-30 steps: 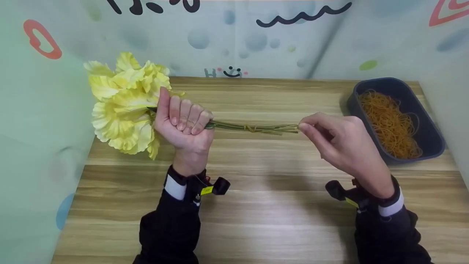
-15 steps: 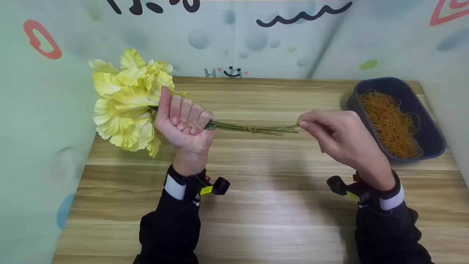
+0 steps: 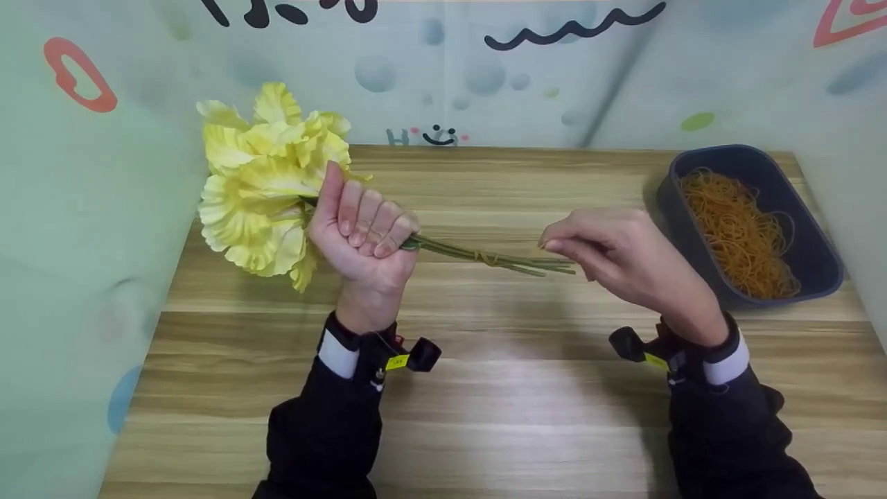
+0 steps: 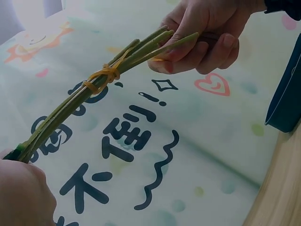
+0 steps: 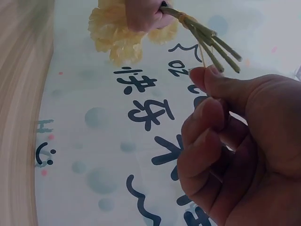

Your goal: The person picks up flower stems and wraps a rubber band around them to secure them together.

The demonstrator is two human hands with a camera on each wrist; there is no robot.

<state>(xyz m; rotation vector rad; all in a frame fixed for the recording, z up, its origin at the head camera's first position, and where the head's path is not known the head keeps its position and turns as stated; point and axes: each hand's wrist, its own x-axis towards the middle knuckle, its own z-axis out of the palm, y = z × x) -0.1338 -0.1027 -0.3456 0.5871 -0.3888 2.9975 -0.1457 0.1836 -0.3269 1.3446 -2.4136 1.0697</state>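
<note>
A bunch of yellow artificial-looking flowers (image 3: pixel 260 187) lies across my left hand (image 3: pixel 367 246), which grips it round the upper stems, thumb upward. The green stems (image 3: pixel 447 247) stick out to the right with their ends free. A tan rubber band (image 4: pixel 104 75) is wound round them partway along. With thumb and index finger, my right hand (image 3: pixel 624 260) pinches a strand of that band just beyond the stem ends; in the right wrist view the thin stretched strand (image 5: pixel 202 54) runs from the stems to the fingertips. My left palm hides part of the stems.
A dark blue plastic bin (image 3: pixel 818 235) at the right back holds a heap of tan rubber bands (image 3: pixel 734 235). Printed cloth walls (image 3: pixel 443 76) enclose the wooden table (image 3: pixel 485 430) at the back and sides.
The left hand and flowers have shifted right, and the stem ends now tip lower. The right hand has moved left, closer to the stems, still pinching the band.
</note>
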